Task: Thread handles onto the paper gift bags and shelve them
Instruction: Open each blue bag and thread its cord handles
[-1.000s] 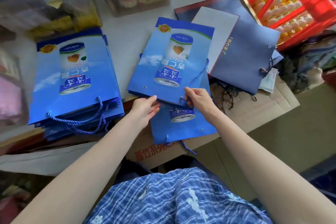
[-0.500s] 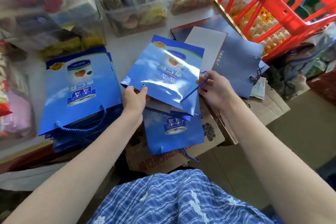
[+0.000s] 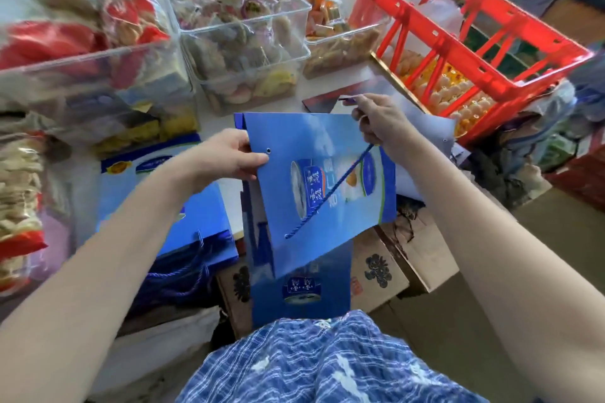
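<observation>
I hold a flat blue paper gift bag [image 3: 330,216] lifted and turned sideways in front of me. My left hand [image 3: 229,157] pinches its edge beside an empty punched hole [image 3: 268,150]. My right hand [image 3: 376,121] grips the free end of a blue cord handle [image 3: 330,190]; the cord runs taut down across the bag's face to a lower hole. Another blue bag [image 3: 301,285] lies flat underneath. A stack of blue bags with cords fitted [image 3: 170,213] lies at the left.
Clear plastic bins of wrapped snacks [image 3: 242,42] stand at the back. A red plastic crate [image 3: 458,29] sits at the right over yellow goods. Dark flat bags [image 3: 422,127] lie behind my right hand. Cardboard boxes [image 3: 409,255] sit below the table edge.
Both hands lifted the bag off the pile and rotated it sideways. My right hand pulled the cord up and away, drawing it taut. The camera tilted up toward the bins.
</observation>
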